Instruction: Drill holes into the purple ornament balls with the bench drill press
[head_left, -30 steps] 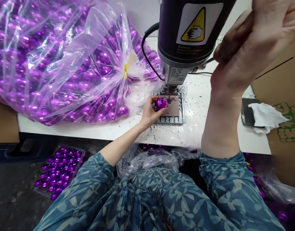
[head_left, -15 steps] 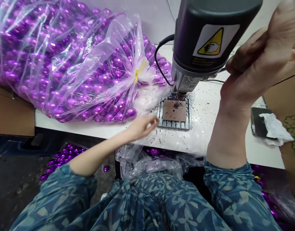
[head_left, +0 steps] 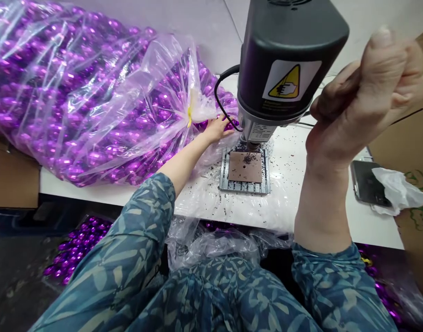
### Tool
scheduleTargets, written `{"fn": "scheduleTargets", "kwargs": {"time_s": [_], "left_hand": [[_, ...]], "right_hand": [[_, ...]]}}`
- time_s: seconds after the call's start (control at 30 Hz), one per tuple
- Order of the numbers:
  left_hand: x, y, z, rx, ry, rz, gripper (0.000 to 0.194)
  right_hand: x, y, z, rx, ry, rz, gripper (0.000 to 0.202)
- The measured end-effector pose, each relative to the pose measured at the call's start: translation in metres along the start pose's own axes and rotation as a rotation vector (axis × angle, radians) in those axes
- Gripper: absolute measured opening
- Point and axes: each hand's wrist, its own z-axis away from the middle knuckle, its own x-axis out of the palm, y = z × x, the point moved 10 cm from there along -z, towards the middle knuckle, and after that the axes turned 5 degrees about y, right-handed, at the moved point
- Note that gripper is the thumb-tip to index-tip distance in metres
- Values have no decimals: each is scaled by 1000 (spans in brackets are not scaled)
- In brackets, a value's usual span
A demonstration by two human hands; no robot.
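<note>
My left hand (head_left: pixel 216 129) reaches out with its fingers apart, close to the shiny purple balls (head_left: pixel 228 122) behind the knot of a big clear bag (head_left: pixel 128 106). Nothing shows in its grasp. Raised at the right side of a black bench drill (head_left: pixel 290 41), my right hand (head_left: pixel 370 87) is closed; whatever its fingers wrap around is hidden. Under the drill head, a brown square plate (head_left: pixel 244 173) with a small dark hole lies on a slotted metal base (head_left: pixel 225 185). Dark shavings are scattered over the plate and around it.
Crumpled clear plastic (head_left: pixel 211 249) hangs at the front edge of the white table (head_left: pixel 377 226). A dark phone (head_left: pixel 365 184) with a white tissue (head_left: pixel 398 189) lies at the right. Cardboard (head_left: pixel 14 175) stands at the left, and more purple balls (head_left: pixel 80 249) are below the table.
My left hand has moved forward from beside the metal base to the purple balls, and its fingers have spread. My right hand stays closed beside the drill. The view has shifted slightly.
</note>
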Motion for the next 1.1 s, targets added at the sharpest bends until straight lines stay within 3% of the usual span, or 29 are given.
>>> {"fn": "scheduleTargets", "kwargs": {"time_s": [0.1, 0.23, 0.43, 0.53, 0.63, 0.7, 0.77, 0.83, 0.93, 1.0, 1.1], "left_hand": [[3, -6, -7, -74, -66, -66, 57], [0, 2, -3, -107, -151, -96, 56], [-12, -2, 44, -188, -287, -282, 54], [-32, 12, 77, -74, -197, -315, 50], [-59, 33, 112, 16, -21, -234, 46], [-78, 40, 133, -23, 122, -85, 46], [-87, 39, 150, -148, 213, 209, 42], [-75, 34, 163, -323, 198, 617, 35], [-40, 43, 175, -522, 46, 1126, 32], [-21, 52, 179, -581, -58, 1257, 37], [-2, 58, 183, -601, -127, 1265, 52]], "right_hand": [[0, 1, 0, -2, -4, 9, 66], [-1, 4, -1, 4, 7, 18, 69], [0, 4, -2, -8, -7, -35, 64], [-1, 4, -1, 15, -3, -39, 63], [-1, 1, 1, 27, -1, -14, 63], [0, 0, 2, 42, -8, 17, 59], [1, -1, 3, 57, -11, 28, 51], [1, -1, 3, 64, -4, 13, 44], [1, 1, 1, 57, 11, -24, 40], [1, 1, 0, 37, 20, -47, 40], [1, 2, 0, 22, 31, -51, 40]]}}
